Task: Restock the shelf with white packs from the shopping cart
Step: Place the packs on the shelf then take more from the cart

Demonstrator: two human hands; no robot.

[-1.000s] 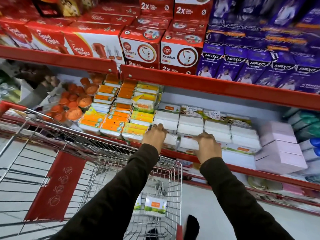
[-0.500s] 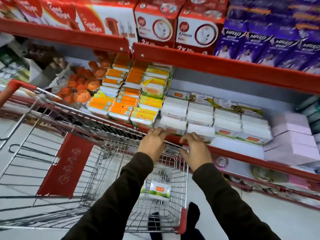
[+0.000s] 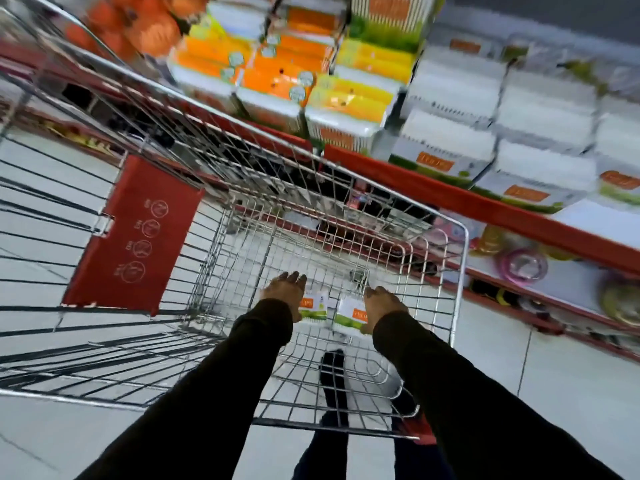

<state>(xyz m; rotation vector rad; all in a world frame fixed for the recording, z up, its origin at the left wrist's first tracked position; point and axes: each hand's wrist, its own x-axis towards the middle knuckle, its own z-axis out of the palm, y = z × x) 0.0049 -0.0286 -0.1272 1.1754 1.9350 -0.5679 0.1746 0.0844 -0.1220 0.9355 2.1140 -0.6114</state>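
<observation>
Reaching down into the shopping cart [image 3: 460, 271], left hand [image 3: 282, 292] and right hand [image 3: 382, 306] each spread open over one of the two white packs [image 3: 351, 315] lying on the basket floor, not yet gripping. Leaving, apparently, only these two to lift; already filling the shelf [image 3: 450, 194] above with rows of matching packs [image 3: 446, 133].
</observation>
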